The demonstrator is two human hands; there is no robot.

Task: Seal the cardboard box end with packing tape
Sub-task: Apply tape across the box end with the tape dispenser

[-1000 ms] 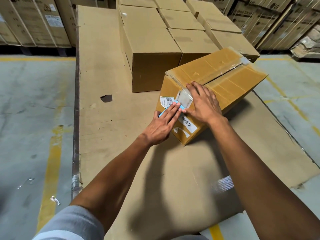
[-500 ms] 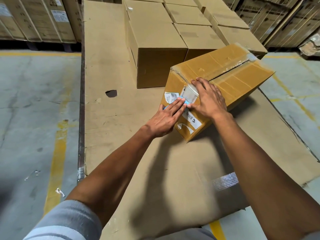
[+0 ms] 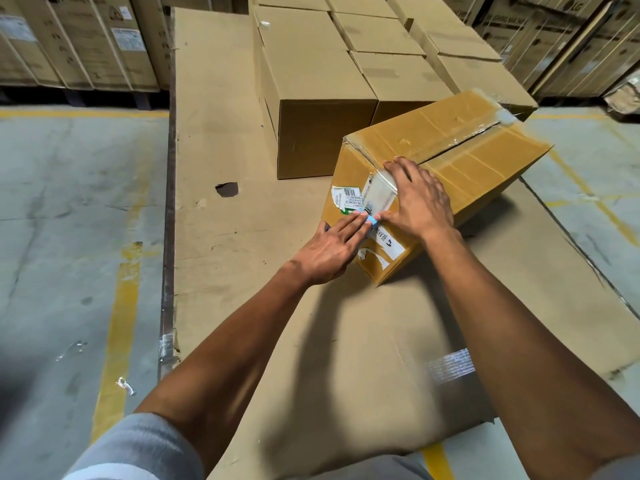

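Observation:
A tan cardboard box (image 3: 485, 161) lies at an angle on a cardboard sheet, with clear tape along its top seam. A strip of clear tape (image 3: 379, 190) runs over the near top edge and down the end face, across white labels (image 3: 346, 197). My right hand (image 3: 419, 202) lies flat over that edge, fingers spread, thumb low on the tape. My left hand (image 3: 329, 251) rests on the end face with straight fingers, pinning a small blue object (image 3: 373, 220) against the box below the strip. Most of that object is hidden.
Several plain closed boxes (image 3: 311, 81) stand in rows just behind the taped box. The cardboard sheet (image 3: 225, 133) has a hole (image 3: 227, 189) to the left. Concrete floor with a yellow line (image 3: 117, 323) lies at left. Tall printed cartons (image 3: 86, 39) line the back.
My head has shifted a little, so the box sits slightly differently in view. Both hands stay pressed on the box's near end; the right thumb has slid lower along the tape.

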